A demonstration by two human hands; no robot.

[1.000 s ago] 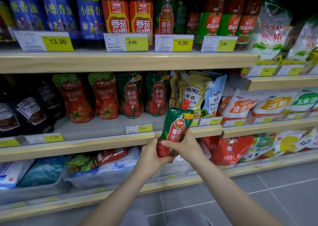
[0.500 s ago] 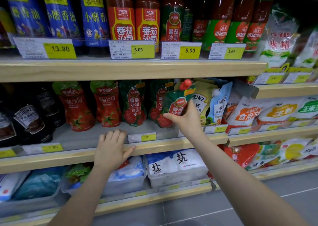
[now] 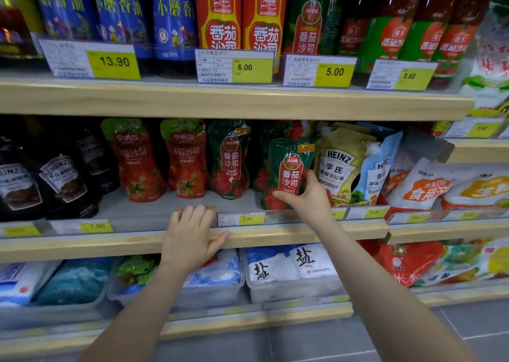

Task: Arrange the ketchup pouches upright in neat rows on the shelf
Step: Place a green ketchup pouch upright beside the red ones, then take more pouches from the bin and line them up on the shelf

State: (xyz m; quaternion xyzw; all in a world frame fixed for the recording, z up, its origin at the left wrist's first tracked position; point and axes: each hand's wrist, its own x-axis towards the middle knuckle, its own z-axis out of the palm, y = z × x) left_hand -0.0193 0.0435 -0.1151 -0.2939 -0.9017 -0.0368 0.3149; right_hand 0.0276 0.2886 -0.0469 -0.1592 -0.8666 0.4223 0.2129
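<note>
A green ketchup pouch (image 3: 286, 168) with a red cap stands upright at the front of the middle shelf (image 3: 137, 213). My right hand (image 3: 305, 196) grips its lower right side. Another green ketchup pouch (image 3: 230, 159) stands to its left, and a third is partly hidden behind the held one. Two red ketchup pouches (image 3: 137, 163) stand further left. My left hand (image 3: 192, 232) rests on the shelf's wooden front edge, fingers over the price rail, holding no pouch.
Heinz salad dressing pouches (image 3: 338, 166) crowd the held pouch's right side. Dark Heinz pouches (image 3: 60, 179) fill the shelf's left. Ketchup bottles (image 3: 239, 17) and sesame oil bottles stand on the shelf above. Bins of salt bags (image 3: 289, 265) sit below.
My right hand carried the green pouch from below the shelf up onto it and set it upright. My left hand let go of the pouch and moved onto the shelf edge.
</note>
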